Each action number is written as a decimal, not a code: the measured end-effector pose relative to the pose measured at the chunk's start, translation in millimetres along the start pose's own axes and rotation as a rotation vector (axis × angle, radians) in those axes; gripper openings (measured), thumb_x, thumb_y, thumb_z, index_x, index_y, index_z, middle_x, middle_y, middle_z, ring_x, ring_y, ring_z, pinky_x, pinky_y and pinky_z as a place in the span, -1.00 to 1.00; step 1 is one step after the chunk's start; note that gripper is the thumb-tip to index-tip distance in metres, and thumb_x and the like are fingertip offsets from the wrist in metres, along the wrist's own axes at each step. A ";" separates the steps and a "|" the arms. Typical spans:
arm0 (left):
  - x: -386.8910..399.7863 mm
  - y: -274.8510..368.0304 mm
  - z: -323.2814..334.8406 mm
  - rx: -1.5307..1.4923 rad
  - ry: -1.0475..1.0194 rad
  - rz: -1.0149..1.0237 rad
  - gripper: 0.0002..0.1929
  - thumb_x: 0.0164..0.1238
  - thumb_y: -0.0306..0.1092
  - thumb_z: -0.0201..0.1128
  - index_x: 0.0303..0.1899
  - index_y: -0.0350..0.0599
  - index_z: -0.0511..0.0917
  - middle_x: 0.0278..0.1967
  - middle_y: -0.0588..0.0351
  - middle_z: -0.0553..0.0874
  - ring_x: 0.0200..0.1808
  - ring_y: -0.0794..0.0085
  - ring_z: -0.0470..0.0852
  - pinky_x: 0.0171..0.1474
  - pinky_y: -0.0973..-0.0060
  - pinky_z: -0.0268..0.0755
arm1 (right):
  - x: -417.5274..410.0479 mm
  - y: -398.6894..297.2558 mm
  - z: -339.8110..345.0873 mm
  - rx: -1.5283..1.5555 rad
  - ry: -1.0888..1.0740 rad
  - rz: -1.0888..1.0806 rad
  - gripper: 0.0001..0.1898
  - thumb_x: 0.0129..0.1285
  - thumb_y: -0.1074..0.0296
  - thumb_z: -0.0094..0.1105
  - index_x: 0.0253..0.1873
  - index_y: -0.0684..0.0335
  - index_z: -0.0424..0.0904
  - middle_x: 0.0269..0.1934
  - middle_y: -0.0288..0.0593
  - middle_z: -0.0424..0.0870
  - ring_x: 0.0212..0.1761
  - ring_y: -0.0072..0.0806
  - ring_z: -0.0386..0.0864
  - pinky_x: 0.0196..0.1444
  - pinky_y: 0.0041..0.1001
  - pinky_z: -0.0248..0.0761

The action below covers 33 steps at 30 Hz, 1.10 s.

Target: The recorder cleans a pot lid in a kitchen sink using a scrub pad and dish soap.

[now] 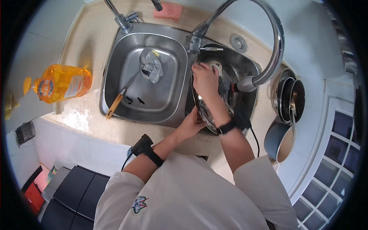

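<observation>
A shiny round pot lid (207, 112) is held tilted over the right sink basin (253, 67). My left hand (191, 123) grips its lower left rim from the near side. Across the lid's upper face lies my right hand (205, 79), fingers bent towards the far left edge. A small whitish rounded thing (217, 68) shows beside those fingers; whether the hand holds it is hidden. A dark pan rim is partly visible in the basin beneath. The arched faucet (277, 43) curves around, its spray head (246, 84) close to my right wrist.
The left basin (169, 106) holds a wooden-handled utensil (116, 103), crumpled clear plastic (153, 67) and dark scraps. An orange soap bottle (64, 83) stands left. Stacked pans (297, 99) and a blue-grey pot (274, 141) are at right. A pink sponge (168, 11) lies behind.
</observation>
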<state>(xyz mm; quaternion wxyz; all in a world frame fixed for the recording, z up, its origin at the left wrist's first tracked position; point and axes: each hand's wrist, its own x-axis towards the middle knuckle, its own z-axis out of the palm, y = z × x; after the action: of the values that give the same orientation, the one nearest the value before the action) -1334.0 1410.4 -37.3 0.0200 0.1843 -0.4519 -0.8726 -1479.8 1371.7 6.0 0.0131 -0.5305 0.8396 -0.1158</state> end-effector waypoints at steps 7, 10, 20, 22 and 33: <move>-5.8 7.1 -6.4 0.032 -0.026 0.022 -0.13 -0.04 -0.66 0.16 0.34 -0.16 -0.13 0.14 0.01 0.35 0.17 0.32 0.40 0.18 0.42 0.30 | -55.8 -19.6 -13.2 0.006 -0.017 -0.051 -0.73 0.13 0.44 0.04 -0.04 0.16 0.56 0.00 -0.29 0.58 0.16 -0.38 0.38 0.24 -0.11 0.08; -7.9 14.1 -3.9 -0.002 -0.110 -0.074 -0.13 -0.05 -0.70 0.12 0.34 -0.18 -0.14 0.15 0.01 0.33 0.19 0.32 0.38 0.21 0.41 0.26 | -39.4 -15.2 -10.2 -0.018 0.023 -0.049 -0.73 0.14 0.43 0.04 -0.04 0.18 0.56 -0.01 -0.29 0.59 0.15 -0.38 0.39 0.23 -0.11 0.08; -5.1 16.1 -11.6 -0.596 0.110 -0.302 -0.34 0.39 0.26 -0.35 0.21 -0.12 0.23 0.09 -0.06 0.46 0.12 0.25 0.47 0.17 0.35 0.35 | -37.6 -20.9 1.1 0.041 0.021 0.009 -0.75 0.15 0.42 0.02 -0.07 0.16 0.56 -0.03 -0.28 0.60 0.15 -0.38 0.42 0.26 -0.09 0.03; -1.8 18.4 -3.3 -0.514 0.116 -0.324 -0.35 0.40 0.25 -0.33 0.21 -0.14 0.23 0.08 -0.05 0.48 0.10 0.27 0.49 0.15 0.35 0.36 | -31.2 -14.2 -4.1 0.042 0.041 0.016 -0.75 0.15 0.42 0.02 -0.07 0.16 0.56 -0.04 -0.28 0.60 0.14 -0.37 0.42 0.25 -0.09 0.03; -1.3 16.1 -7.5 -0.470 0.108 -0.316 -0.37 0.41 0.22 -0.32 0.16 -0.16 0.28 -0.02 -0.03 0.56 0.01 0.35 0.55 0.12 0.39 0.38 | -32.1 -16.5 -5.2 0.003 0.008 0.005 -0.70 0.09 0.45 0.05 -0.04 0.19 0.55 -0.01 -0.29 0.58 0.15 -0.36 0.39 0.25 -0.09 0.02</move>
<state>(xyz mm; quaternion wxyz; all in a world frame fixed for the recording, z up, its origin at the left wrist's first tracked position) -1332.3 1395.3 -27.9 -0.0500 0.2892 -0.2014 -0.9345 -1451.9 1394.5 11.2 0.0108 -0.5277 0.8409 -0.1194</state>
